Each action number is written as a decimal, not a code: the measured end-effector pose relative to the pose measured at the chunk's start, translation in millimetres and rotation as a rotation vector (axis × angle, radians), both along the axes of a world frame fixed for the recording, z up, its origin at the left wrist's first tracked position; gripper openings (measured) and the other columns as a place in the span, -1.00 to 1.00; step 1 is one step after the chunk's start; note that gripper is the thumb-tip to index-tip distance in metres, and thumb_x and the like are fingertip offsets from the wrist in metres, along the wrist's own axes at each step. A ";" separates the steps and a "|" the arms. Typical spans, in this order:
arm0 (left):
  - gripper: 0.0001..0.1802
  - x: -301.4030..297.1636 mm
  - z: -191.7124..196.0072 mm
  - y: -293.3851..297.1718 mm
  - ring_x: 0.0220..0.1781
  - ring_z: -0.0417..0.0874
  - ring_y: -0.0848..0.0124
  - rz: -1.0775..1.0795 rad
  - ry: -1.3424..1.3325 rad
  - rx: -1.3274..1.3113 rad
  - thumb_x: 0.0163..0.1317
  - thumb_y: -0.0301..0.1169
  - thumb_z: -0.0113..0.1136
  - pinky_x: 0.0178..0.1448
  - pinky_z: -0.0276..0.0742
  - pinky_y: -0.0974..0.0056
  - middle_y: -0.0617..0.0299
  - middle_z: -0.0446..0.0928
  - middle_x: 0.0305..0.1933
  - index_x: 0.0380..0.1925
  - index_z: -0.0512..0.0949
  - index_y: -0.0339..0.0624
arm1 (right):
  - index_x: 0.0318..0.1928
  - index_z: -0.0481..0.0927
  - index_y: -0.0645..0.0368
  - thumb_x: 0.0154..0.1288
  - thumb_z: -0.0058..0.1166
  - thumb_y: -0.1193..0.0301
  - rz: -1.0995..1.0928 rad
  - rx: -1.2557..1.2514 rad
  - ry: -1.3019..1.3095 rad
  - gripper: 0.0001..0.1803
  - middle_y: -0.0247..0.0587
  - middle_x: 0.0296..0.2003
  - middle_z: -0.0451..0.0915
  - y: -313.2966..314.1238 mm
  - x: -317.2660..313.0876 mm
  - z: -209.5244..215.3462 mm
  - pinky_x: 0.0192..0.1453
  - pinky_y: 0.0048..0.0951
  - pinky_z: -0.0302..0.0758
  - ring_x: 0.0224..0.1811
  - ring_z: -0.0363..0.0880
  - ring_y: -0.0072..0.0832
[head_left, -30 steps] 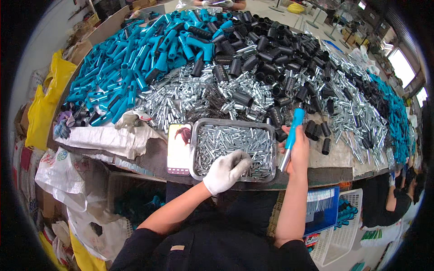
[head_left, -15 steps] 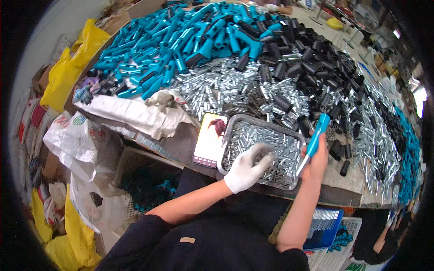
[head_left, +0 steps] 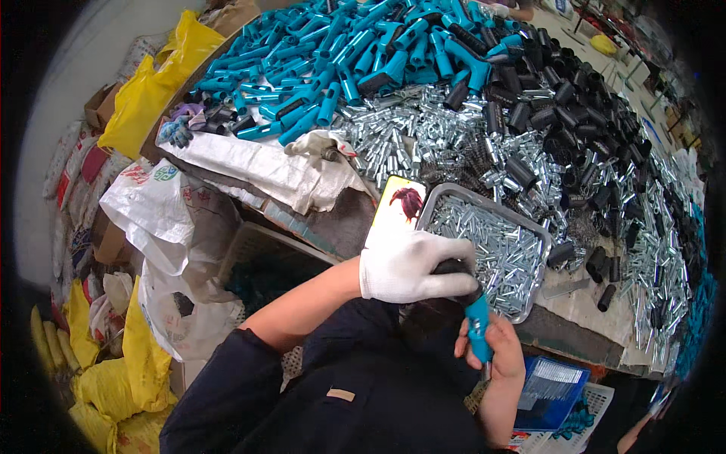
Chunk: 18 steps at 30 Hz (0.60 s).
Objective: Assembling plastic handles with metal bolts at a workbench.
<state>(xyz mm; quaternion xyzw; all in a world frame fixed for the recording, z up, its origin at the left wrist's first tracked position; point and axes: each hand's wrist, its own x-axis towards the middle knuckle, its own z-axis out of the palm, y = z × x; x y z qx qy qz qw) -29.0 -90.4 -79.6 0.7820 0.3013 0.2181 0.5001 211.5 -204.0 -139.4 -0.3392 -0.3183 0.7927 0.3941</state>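
My left hand, in a white glove, is closed around a black sleeve at the upper end of a teal plastic handle. My bare right hand grips the handle lower down, with its fingers curled at the side. A short metal rod sticks out of the handle's lower end. Both hands are in front of a grey tray of small metal pins. A lit phone lies left of the tray, partly hidden by my glove.
Teal handles are heaped at the back, with metal fittings before them and black sleeves to the right. A white cloth covers the left table edge. Below are a blue container and a white plastic bag.
My left hand has left the pins and now holds the black sleeve at the teal handle's upper end. My right hand has lowered the handle toward my body. The view has shifted.
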 end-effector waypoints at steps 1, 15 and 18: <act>-0.64 -1.8 6.2 1.2 -0.19 0.66 0.14 -0.045 0.151 0.089 0.23 -0.18 0.20 -0.06 0.52 0.17 -0.02 0.61 -0.30 -0.14 0.54 -0.24 | -0.05 0.45 0.43 0.45 -0.08 0.07 0.119 0.020 -0.080 -0.47 0.07 -0.39 0.62 0.2 0.5 0.4 -0.61 -0.63 0.33 -0.67 0.41 -0.60; -0.67 53.0 3.7 30.1 -0.29 0.68 0.07 0.071 0.397 0.662 0.38 -0.05 -0.11 -0.22 0.57 0.00 0.10 0.58 -0.30 -0.13 0.59 0.12 | 0.14 0.41 0.30 0.47 -0.08 0.16 -0.396 0.450 -0.801 -0.54 -0.32 -0.58 0.48 42.0 -38.3 3.6 -0.67 -0.58 0.24 -0.71 0.36 -0.67; -0.61 46.2 1.5 99.8 -0.22 0.69 0.07 0.461 0.550 0.450 0.35 -0.02 -0.05 -0.14 0.57 0.01 0.00 0.63 -0.28 -0.22 0.60 -0.06 | 0.11 0.46 0.17 0.53 -0.21 0.14 -0.394 0.063 -0.524 -0.60 -0.38 -0.65 0.37 46.8 -34.6 8.0 -0.74 -0.58 0.15 -0.79 0.25 -0.67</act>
